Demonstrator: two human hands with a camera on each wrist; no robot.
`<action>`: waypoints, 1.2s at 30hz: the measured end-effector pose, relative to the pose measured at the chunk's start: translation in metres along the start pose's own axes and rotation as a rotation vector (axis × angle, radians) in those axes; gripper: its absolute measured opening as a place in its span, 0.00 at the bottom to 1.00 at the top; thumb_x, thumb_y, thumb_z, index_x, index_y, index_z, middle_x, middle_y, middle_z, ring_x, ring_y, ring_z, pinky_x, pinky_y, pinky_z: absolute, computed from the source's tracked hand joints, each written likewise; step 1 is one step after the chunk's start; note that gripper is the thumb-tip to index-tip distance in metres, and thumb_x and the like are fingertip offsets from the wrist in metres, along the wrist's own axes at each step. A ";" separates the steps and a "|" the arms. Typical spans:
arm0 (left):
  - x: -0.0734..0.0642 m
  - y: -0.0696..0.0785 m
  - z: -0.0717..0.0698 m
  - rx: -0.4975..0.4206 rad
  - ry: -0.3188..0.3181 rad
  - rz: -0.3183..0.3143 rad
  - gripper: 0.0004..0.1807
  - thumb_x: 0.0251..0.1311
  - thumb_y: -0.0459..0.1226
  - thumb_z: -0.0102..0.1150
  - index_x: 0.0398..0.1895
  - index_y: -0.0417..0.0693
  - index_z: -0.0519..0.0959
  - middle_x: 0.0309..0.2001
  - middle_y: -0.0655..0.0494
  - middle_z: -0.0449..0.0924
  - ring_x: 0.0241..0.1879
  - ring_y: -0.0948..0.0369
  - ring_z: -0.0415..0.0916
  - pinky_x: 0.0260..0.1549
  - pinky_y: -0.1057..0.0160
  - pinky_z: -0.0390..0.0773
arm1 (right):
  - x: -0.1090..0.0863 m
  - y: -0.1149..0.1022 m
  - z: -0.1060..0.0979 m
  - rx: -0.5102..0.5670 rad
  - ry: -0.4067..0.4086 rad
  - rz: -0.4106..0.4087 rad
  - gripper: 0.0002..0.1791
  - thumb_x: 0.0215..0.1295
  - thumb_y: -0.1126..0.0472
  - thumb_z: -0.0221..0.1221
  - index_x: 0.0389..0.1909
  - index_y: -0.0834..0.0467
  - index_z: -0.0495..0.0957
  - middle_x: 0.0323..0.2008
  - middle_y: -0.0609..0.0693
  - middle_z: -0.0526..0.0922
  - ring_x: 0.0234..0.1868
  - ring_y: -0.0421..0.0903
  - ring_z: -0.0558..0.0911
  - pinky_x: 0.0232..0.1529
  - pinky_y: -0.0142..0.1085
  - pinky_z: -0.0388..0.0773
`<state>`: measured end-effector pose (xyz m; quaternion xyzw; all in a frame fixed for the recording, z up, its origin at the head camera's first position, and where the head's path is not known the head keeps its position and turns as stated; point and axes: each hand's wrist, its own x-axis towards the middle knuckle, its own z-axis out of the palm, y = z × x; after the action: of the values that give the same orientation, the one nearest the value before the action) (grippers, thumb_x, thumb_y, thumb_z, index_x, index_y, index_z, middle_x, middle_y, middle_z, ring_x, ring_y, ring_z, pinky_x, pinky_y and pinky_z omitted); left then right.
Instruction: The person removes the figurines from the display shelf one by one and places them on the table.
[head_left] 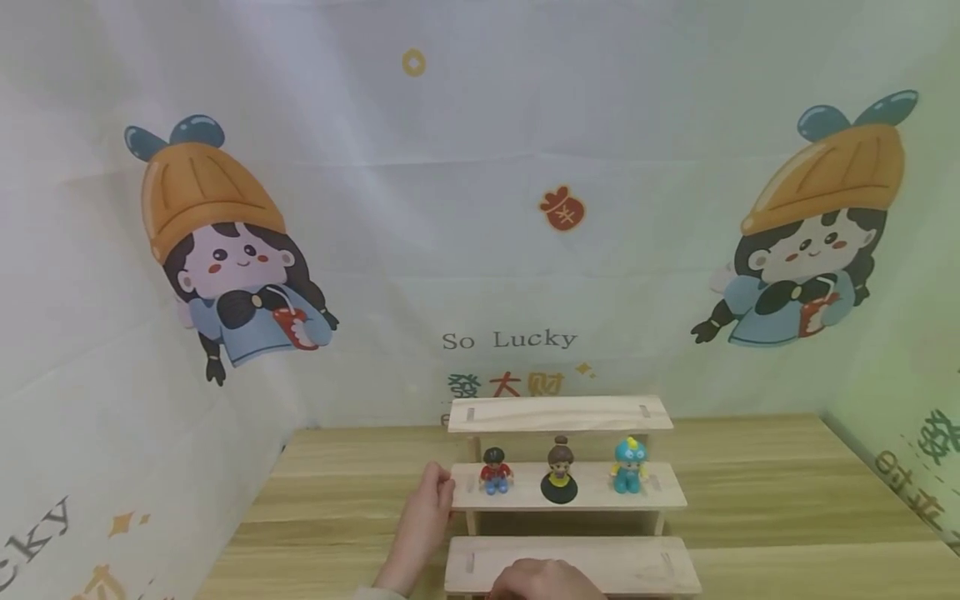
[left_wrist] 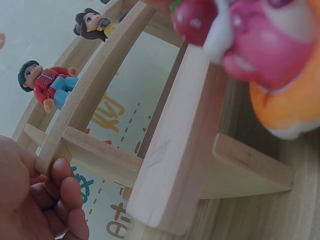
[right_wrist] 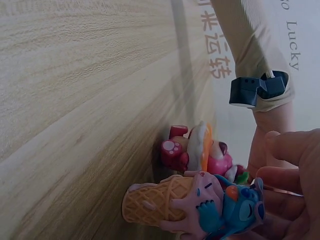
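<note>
My left hand [head_left: 435, 490] grips the left end of the middle shelf [head_left: 517, 498] of a wooden stepped rack. In the left wrist view its fingertips curl against the board's edge. My right hand [head_left: 551, 579] is low in front of the bottom shelf [head_left: 600, 554]. In the right wrist view its thumb is apart from the fingers, by a blue figurine on an ice-cream cone [right_wrist: 200, 205] and a pink bear figurine [right_wrist: 220, 155]. The blue head overlaps the fingers, so whether they hold it I cannot tell. The bear [left_wrist: 270, 40] looms large in the left wrist view.
On the middle shelf stand a red-jacketed figure [head_left: 495, 471], a yellow-and-black girl figurine [head_left: 559, 475] and a turquoise figure [head_left: 630, 467]. The rack's top shelf [head_left: 558, 412] rises behind them. A printed cloth [head_left: 495, 275] surrounds the wooden table [head_left: 765, 492].
</note>
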<state>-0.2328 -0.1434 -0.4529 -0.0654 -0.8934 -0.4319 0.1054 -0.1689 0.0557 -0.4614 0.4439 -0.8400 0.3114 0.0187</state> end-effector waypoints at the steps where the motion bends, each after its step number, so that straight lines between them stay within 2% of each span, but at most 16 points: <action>1: 0.000 0.000 0.000 0.002 0.003 -0.002 0.04 0.69 0.33 0.45 0.42 0.40 0.67 0.21 0.54 0.70 0.19 0.63 0.66 0.18 0.66 0.67 | 0.000 0.000 -0.001 0.002 0.003 -0.011 0.10 0.65 0.53 0.58 0.37 0.55 0.83 0.31 0.40 0.83 0.32 0.24 0.75 0.33 0.17 0.71; 7: 0.000 -0.001 0.000 0.008 0.000 -0.007 0.04 0.69 0.33 0.45 0.42 0.40 0.67 0.21 0.55 0.70 0.20 0.63 0.67 0.18 0.66 0.68 | 0.000 0.001 0.002 0.033 0.001 -0.036 0.13 0.66 0.53 0.57 0.42 0.58 0.82 0.34 0.44 0.85 0.34 0.27 0.78 0.35 0.18 0.73; 13: 0.000 -0.003 0.002 0.023 -0.002 -0.008 0.04 0.69 0.33 0.45 0.42 0.41 0.67 0.21 0.55 0.69 0.19 0.63 0.66 0.18 0.67 0.67 | 0.004 0.004 0.005 0.003 -0.023 -0.042 0.15 0.65 0.56 0.58 0.46 0.62 0.80 0.33 0.47 0.83 0.33 0.26 0.76 0.34 0.16 0.71; 17: 0.000 -0.004 0.002 0.023 -0.002 -0.008 0.04 0.69 0.33 0.44 0.42 0.41 0.67 0.21 0.55 0.69 0.19 0.63 0.66 0.17 0.67 0.66 | 0.005 0.005 0.008 0.024 -0.019 -0.041 0.13 0.66 0.55 0.58 0.44 0.59 0.82 0.32 0.43 0.82 0.32 0.24 0.73 0.33 0.17 0.70; 27: 0.000 -0.002 0.001 -0.001 0.003 -0.013 0.04 0.70 0.33 0.44 0.42 0.41 0.67 0.20 0.55 0.69 0.20 0.63 0.68 0.19 0.67 0.70 | 0.007 0.002 0.015 0.023 0.052 -0.113 0.07 0.66 0.56 0.57 0.34 0.54 0.81 0.29 0.41 0.80 0.31 0.23 0.72 0.32 0.13 0.67; 32: 0.000 -0.002 0.001 0.002 0.007 -0.013 0.04 0.70 0.33 0.44 0.42 0.41 0.67 0.21 0.55 0.69 0.20 0.63 0.68 0.19 0.67 0.70 | 0.007 0.000 0.019 -0.012 0.052 -0.136 0.08 0.67 0.54 0.56 0.34 0.52 0.81 0.29 0.39 0.79 0.30 0.22 0.71 0.31 0.12 0.67; 36: 0.000 -0.002 0.001 0.012 0.006 -0.012 0.04 0.70 0.33 0.44 0.42 0.41 0.67 0.21 0.54 0.70 0.20 0.63 0.69 0.19 0.67 0.70 | 0.006 0.003 0.022 -0.022 0.066 -0.157 0.07 0.66 0.56 0.57 0.36 0.53 0.81 0.30 0.40 0.80 0.31 0.22 0.71 0.31 0.12 0.67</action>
<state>-0.2333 -0.1440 -0.4556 -0.0579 -0.8960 -0.4273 0.1059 -0.1698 0.0411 -0.4787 0.4977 -0.8049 0.3142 0.0758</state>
